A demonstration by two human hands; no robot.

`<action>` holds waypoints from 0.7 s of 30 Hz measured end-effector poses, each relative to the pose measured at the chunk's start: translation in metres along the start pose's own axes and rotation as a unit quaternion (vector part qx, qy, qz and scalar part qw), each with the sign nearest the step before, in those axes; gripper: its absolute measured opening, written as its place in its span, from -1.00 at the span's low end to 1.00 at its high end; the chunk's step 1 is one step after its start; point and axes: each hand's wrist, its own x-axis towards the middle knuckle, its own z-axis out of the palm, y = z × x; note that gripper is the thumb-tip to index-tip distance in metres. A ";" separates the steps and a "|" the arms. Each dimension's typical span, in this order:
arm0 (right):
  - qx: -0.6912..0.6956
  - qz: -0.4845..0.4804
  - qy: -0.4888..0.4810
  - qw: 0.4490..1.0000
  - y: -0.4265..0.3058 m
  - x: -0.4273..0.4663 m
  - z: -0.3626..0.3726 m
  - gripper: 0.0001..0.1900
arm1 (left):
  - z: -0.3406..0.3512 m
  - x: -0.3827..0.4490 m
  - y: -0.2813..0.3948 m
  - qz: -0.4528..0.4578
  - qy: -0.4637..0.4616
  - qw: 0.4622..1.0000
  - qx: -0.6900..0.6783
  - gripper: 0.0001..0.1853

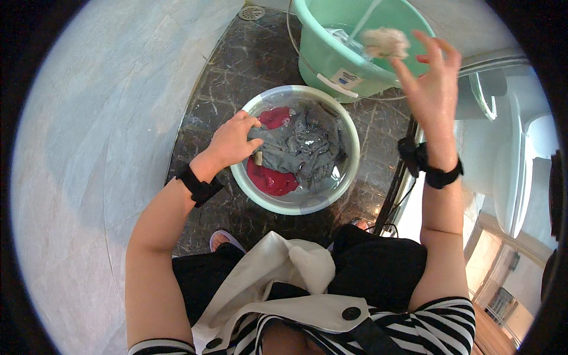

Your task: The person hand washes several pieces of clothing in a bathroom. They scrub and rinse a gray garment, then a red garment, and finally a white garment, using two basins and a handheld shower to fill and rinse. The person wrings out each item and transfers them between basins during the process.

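My left hand (235, 140) rests at the left rim of a round pale basin (290, 211), its fingers at a wet grey garment (284, 148). Red cloth (273, 181) shows below and above the grey garment in the water. My right hand (430, 71) is raised over the right rim of a green plastic bucket (328, 53), fingers spread. A crumpled beige cloth (387, 43) is just left of its fingertips, blurred, apparently in the air. Water streams into the bucket, where a pale cloth (344, 40) lies in the water.
Dark marble-look floor tiles (222, 80) lie under basin and bucket. A round floor drain (251, 13) sits at the top corner beside a light tiled wall (88, 133). On the right are a glass panel's dark lower frame (399, 186) and white sanitary ware. My slippered feet flank the basin's near side.
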 end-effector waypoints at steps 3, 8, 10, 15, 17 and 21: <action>0.170 -0.088 -0.150 0.970 -0.017 -0.036 0.021 -0.72 | 0.006 0.003 -0.004 0.021 0.006 1.000 -0.001 -0.61; 0.079 -0.115 -0.527 0.838 -0.033 -0.101 0.085 -0.44 | 0.013 0.004 -0.008 0.066 -0.007 0.998 0.016 -0.60; 0.032 -0.121 -0.534 0.836 -0.031 -0.127 0.108 -0.35 | 0.019 0.001 -0.009 0.070 -0.038 0.997 0.017 -0.58; 0.074 -0.013 -0.659 0.748 -0.026 -0.153 0.135 -0.34 | 0.031 -0.006 -0.005 0.061 -0.123 0.987 0.089 -0.50; 0.152 0.021 -0.645 0.748 -0.028 -0.147 0.129 -0.44 | 0.031 -0.004 -0.001 0.047 -0.132 0.986 0.091 -0.50; 0.438 0.197 -0.618 0.623 -0.033 -0.111 0.085 -0.67 | 0.031 -0.006 0.016 0.070 -0.063 0.995 0.011 -0.29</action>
